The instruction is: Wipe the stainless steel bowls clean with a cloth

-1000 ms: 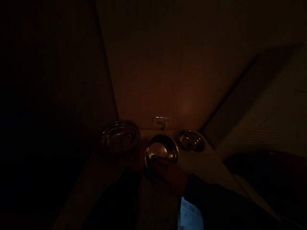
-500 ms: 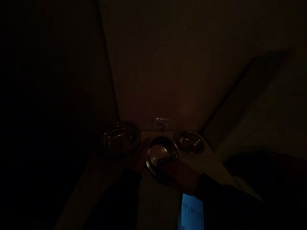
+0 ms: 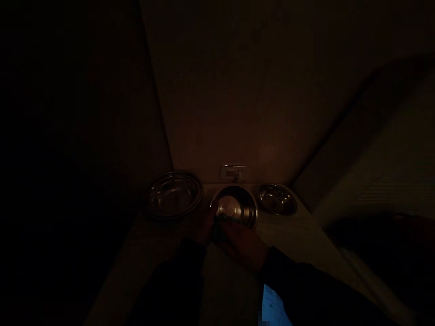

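Note:
The scene is very dark. A steel bowl (image 3: 236,210) is tilted toward me over a pale counter (image 3: 288,231). My left hand (image 3: 205,222) grips its left rim. My right hand (image 3: 239,242) is at its near rim with fingers closed on a dark thing that I cannot make out, perhaps a cloth, pressed to the bowl. Both sleeves are dark.
A wide steel bowl (image 3: 173,199) stands to the left and a smaller one (image 3: 277,199) to the right. A wall socket (image 3: 235,172) is set in the wall behind. A lit blue screen (image 3: 273,310) glows by my right wrist.
My right hand has moved left along the bowl's near rim, and the bowl has shifted slightly up and right in view. My left hand has closed in on the rim.

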A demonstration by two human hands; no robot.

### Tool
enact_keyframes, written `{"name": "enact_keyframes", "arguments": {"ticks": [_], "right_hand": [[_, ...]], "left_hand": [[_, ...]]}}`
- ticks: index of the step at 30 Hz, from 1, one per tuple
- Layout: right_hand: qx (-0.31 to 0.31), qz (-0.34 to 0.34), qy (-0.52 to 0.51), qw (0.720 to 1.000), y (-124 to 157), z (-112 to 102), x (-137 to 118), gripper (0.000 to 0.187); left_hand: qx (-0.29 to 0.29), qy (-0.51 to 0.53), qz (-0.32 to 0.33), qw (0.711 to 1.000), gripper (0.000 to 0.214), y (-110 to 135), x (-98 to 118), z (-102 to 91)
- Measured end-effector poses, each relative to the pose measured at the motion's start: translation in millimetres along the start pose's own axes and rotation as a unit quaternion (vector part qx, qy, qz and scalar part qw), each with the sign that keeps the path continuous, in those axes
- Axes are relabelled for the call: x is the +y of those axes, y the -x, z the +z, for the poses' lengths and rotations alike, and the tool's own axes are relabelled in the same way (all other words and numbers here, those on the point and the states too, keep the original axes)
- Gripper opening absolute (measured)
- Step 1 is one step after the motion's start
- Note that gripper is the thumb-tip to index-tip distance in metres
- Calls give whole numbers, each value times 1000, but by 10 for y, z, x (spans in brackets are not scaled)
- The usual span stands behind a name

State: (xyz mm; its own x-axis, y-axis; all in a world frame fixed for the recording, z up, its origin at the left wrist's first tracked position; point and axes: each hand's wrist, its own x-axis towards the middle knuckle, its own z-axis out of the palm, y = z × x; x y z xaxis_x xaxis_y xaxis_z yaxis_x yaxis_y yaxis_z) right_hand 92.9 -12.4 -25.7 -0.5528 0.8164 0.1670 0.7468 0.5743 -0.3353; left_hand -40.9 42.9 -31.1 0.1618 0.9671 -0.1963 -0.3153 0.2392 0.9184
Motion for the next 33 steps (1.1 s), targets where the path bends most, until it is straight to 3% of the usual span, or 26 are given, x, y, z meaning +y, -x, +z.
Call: {"name": "enact_keyframes", "arguments": {"ticks": [5, 8, 11, 19, 23, 28, 33], "right_hand": [[-71, -65, 29, 995, 264, -278, 337, 43], [-90, -85, 31, 992, 314, -408, 415, 40], [-82, -76, 27, 993, 284, -380, 307, 45], [-8, 7, -9, 1000, 6, -15, -122, 52], [-37, -19, 7, 999, 73, -63, -16, 56], [-104, -99, 42, 989, 321, -346, 320, 51], [-97, -113, 81, 986, 351, -388, 335, 47]], "left_hand": [[-38, -19, 31, 999, 47, -3, 30, 36], [-47, -11, 55, 997, 49, -5, 16, 80], [-9, 7, 51, 999, 53, -10, -21, 108], [35, 3, 9, 999, 52, -21, -8, 75], [-3, -14, 36, 999, 58, -20, 19, 62], [-68, -40, 38, 996, 57, 20, 80, 78], [-49, -25, 29, 998, 57, -5, 81, 83]]}}
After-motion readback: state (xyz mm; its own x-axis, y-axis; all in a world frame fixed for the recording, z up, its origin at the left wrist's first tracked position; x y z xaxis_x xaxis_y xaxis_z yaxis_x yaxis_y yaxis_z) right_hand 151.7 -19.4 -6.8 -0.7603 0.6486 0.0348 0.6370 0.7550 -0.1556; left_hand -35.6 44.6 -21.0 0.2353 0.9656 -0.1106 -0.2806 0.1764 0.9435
